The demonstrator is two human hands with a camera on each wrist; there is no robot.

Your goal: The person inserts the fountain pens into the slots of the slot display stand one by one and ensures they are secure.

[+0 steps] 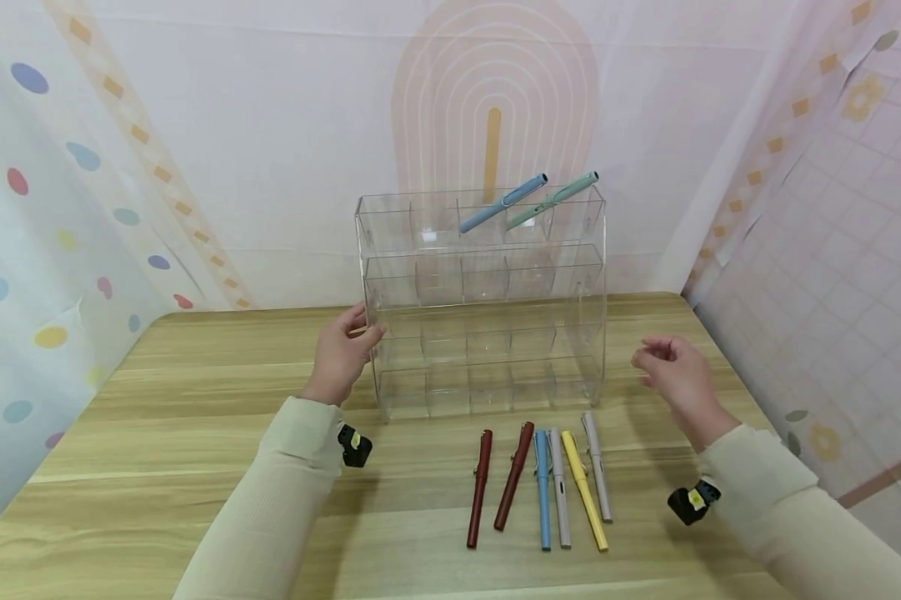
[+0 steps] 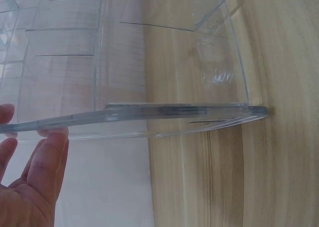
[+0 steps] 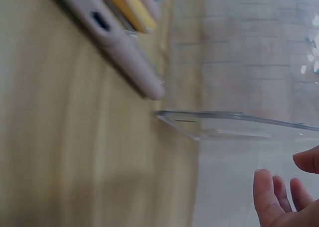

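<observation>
A clear acrylic pen rack (image 1: 488,304) with tiers of small compartments stands on the table. At its left side, my left hand (image 1: 341,354) holds the side panel, thumb toward the front edge and fingers along the outer face; the left wrist view shows the fingertips (image 2: 52,132) at the panel. My right hand (image 1: 678,379) is in the air right of the rack, apart from it, with loosely bent fingers and nothing in them. A blue pen (image 1: 504,203) and a green pen (image 1: 553,200) lean to the right in the top tier.
In front of the rack lie a dark red pen (image 1: 479,489), another dark red pen (image 1: 513,477), a blue pen (image 1: 543,490), a grey pen (image 1: 559,487), a yellow pen (image 1: 584,490) and a second grey pen (image 1: 598,467). A patterned cloth (image 1: 292,133) hangs behind the wooden table (image 1: 195,400).
</observation>
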